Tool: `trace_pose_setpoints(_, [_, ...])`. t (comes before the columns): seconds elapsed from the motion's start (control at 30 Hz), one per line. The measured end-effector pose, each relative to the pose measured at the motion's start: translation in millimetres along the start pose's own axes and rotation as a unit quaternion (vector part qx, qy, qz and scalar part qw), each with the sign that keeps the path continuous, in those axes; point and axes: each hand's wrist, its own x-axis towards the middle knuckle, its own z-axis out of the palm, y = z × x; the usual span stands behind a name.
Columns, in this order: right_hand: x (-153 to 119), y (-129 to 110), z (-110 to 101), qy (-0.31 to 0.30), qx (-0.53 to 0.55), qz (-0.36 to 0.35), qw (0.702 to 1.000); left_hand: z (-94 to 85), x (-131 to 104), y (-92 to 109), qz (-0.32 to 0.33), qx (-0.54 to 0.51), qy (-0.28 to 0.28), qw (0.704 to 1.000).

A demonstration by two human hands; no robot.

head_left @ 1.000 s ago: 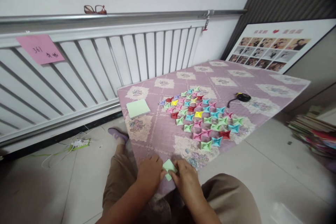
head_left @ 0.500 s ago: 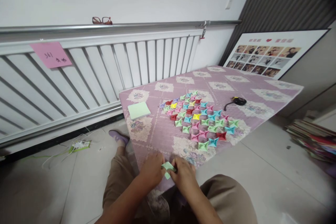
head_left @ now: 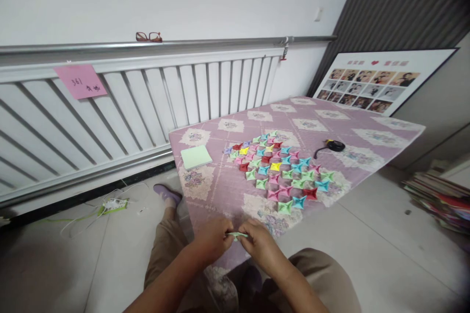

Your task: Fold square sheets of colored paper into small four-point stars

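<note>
Between my hands, over the near corner of the table, is a small folded piece of light green paper, seen almost edge-on. My left hand pinches its left end and my right hand pinches its right end. Beyond them, rows of small folded paper pieces in green, pink, blue, red, yellow and purple stand on the flowered cloth. A stack of pale green paper squares lies near the table's left edge.
The table has a purple flowered cloth. A black coiled item lies at its right. Behind stand a white radiator with glasses on the pipe above, and a photo board. A power strip is on the floor.
The green paper between my fingers has tilted and looks narrower, its lower flap now mostly out of sight. The head view has tipped slightly upward.
</note>
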Motion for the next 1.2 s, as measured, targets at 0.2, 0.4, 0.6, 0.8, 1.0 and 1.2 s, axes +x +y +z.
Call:
trace_pose_setpoints(0.2, [0, 0, 10, 0.086, -0.165, -0.081, 0.979, 16.5, -4, -4, 0.076, 0.175, 0.12, 0.974])
trace_pose_setpoints(0.4, [-20, 11, 33, 0.083, -0.15, -0.089, 0.981, 44.4, -14, -9, 0.085, 0.186, 0.118, 0.972])
trace_pose_setpoints(0.6, [-31, 11, 26, 0.059, -0.11, -0.074, 0.99, 42.8, -23, -7, 0.059, 0.127, 0.116, 0.983])
trace_pose_setpoints(0.8, [-34, 16, 28, 0.065, -0.078, -0.042, 0.994, 44.5, -28, -11, 0.016, 0.01, 0.145, 0.989])
trace_pose_setpoints(1.0, [-32, 20, 30, 0.057, -0.012, 0.035, 0.998, 43.7, -26, -9, -0.043, -0.053, 0.181, 0.981])
trace_pose_setpoints(1.2, [-28, 15, 30, 0.047, -0.031, 0.09, 0.994, 36.1, -21, -7, -0.092, -0.063, 0.142, 0.984])
